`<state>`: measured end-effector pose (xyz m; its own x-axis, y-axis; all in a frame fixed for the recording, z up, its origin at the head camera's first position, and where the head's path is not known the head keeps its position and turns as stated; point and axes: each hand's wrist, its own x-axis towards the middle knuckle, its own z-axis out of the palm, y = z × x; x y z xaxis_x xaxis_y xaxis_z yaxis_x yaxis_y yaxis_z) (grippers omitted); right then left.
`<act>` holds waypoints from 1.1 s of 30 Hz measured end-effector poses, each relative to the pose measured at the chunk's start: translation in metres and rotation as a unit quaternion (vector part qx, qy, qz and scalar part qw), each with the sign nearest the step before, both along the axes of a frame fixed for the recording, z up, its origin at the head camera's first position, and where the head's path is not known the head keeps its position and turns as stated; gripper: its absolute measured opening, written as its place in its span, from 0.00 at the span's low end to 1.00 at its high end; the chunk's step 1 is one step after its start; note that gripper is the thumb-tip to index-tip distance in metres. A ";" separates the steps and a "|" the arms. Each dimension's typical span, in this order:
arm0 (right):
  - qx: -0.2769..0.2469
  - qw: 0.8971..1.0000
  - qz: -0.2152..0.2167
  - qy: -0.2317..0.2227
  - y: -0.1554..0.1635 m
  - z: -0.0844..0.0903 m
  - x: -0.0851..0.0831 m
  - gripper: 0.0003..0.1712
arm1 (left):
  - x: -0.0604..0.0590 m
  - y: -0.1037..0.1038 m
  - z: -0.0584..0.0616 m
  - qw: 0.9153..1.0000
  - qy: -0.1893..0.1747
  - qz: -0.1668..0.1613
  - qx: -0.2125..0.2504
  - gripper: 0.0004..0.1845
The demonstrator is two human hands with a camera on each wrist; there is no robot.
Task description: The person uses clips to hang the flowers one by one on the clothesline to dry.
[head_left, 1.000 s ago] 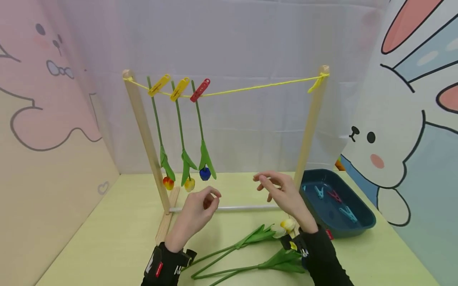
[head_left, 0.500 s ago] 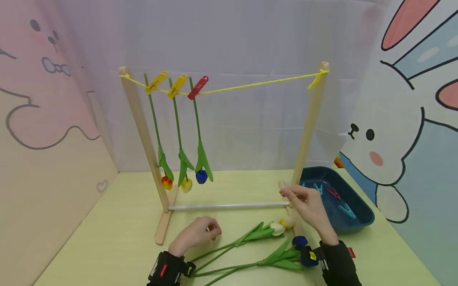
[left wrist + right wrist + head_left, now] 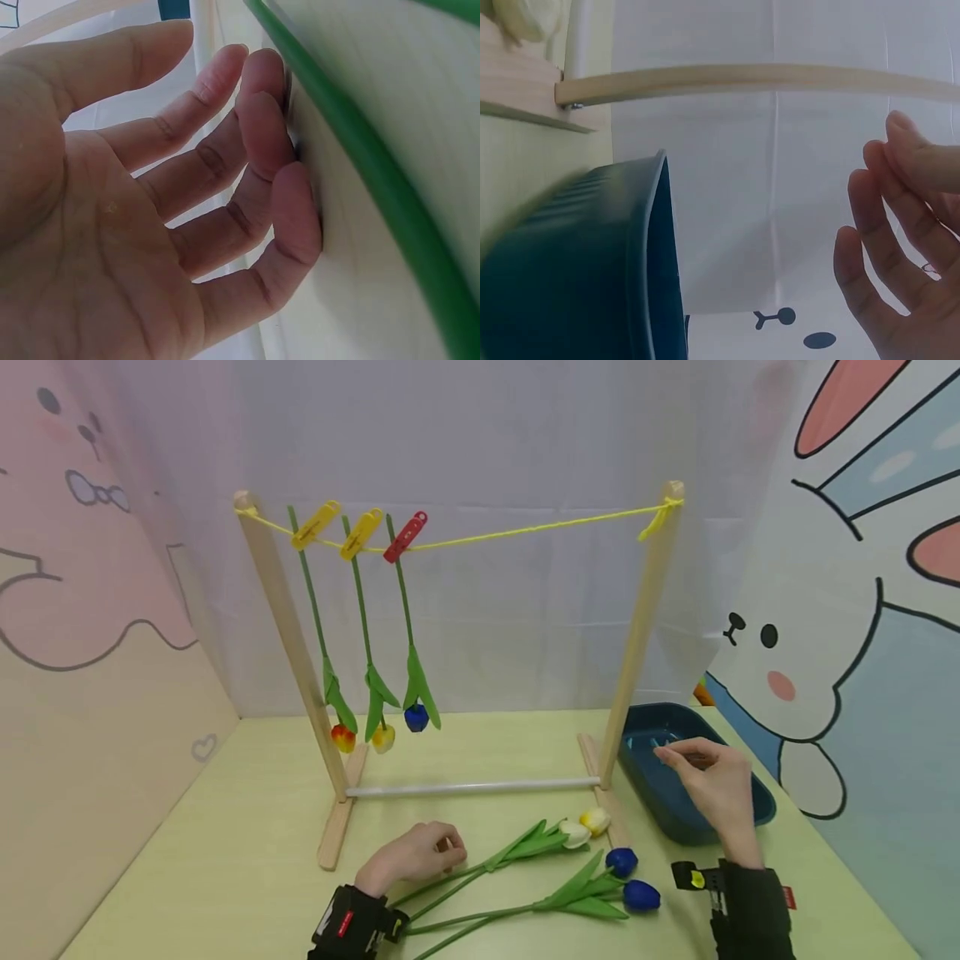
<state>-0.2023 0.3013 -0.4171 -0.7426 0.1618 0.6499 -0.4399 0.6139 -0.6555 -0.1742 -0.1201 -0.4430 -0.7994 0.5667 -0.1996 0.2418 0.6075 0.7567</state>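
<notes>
The head view takes in the whole tabletop (image 3: 240, 860): a wooden rack (image 3: 647, 618) with a yellow string (image 3: 525, 529) stands toward the far edge, three tulips pegged upside down near its left post. Loose tulips (image 3: 555, 893) lie along the near edge, and a dark blue tray (image 3: 678, 810) sits by the right edge, just beside the rack's right foot.

Only that view shows the right hand (image 3: 712, 781) poised over the tray, its fingertips near a light blue peg (image 3: 660, 745) inside; whether they touch it cannot be told. The right wrist view shows what the head view hides: the fingers (image 3: 885, 247) are nearly straight and slightly spread, the grip apart and holding nothing, with the tray's outer wall (image 3: 577, 262) close by.

The left hand (image 3: 416, 853) looks like a loose fist from above, resting on the tabletop beside the tulip stems near the near edge. The left wrist view corrects this: the fingers (image 3: 247, 150) are only loosely curled with their tips pressed on the tabletop, a green stem (image 3: 360, 165) running just past them; the grip is relaxed and holds nothing.
</notes>
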 end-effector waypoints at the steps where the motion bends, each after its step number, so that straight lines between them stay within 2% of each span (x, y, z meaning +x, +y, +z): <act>1: -0.008 1.000 -0.007 -0.004 0.004 -0.001 -0.001 0.02 | 0.000 -0.001 0.000 1.000 0.000 0.002 0.000 0.09; 3: -0.010 0.999 -0.032 -0.013 0.004 0.004 0.001 0.03 | 0.000 -0.002 0.001 1.000 0.001 0.005 -0.004 0.09; 8: -0.015 0.994 -0.093 -0.058 -0.006 0.036 0.016 0.09 | -0.001 -0.006 0.003 1.000 0.004 0.009 -0.004 0.09; 13: 0.006 0.988 -0.135 -0.081 -0.006 0.043 0.019 0.08 | -0.002 -0.009 0.004 1.000 0.001 0.013 0.000 0.09; 19: 0.066 0.985 -0.110 -0.118 0.000 0.039 0.019 0.11 | -0.001 -0.008 0.003 1.000 0.002 0.015 -0.001 0.09; 24: 0.113 0.976 -0.088 -0.161 0.004 0.039 0.021 0.11 | -0.002 -0.006 0.001 1.000 0.001 0.008 0.000 0.09; 28: 0.168 0.961 -0.041 -0.215 0.013 0.044 0.015 0.14 | -0.003 -0.004 0.002 1.000 0.007 0.010 -0.006 0.08; 30: 0.198 0.946 -0.010 -0.256 0.021 0.048 0.009 0.16 | -0.004 -0.003 0.003 1.000 0.009 0.013 -0.007 0.08; 33: 0.252 0.917 0.030 -0.309 0.034 0.054 0.001 0.18 | -0.003 -0.002 0.004 1.000 0.008 0.012 -0.005 0.08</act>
<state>-0.2015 0.3352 -0.3632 -0.9919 -0.0965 0.0827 -0.1229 0.8940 -0.4308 -0.1777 -0.1222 -0.4390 -0.8156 0.5458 -0.1920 0.2389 0.6200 0.7474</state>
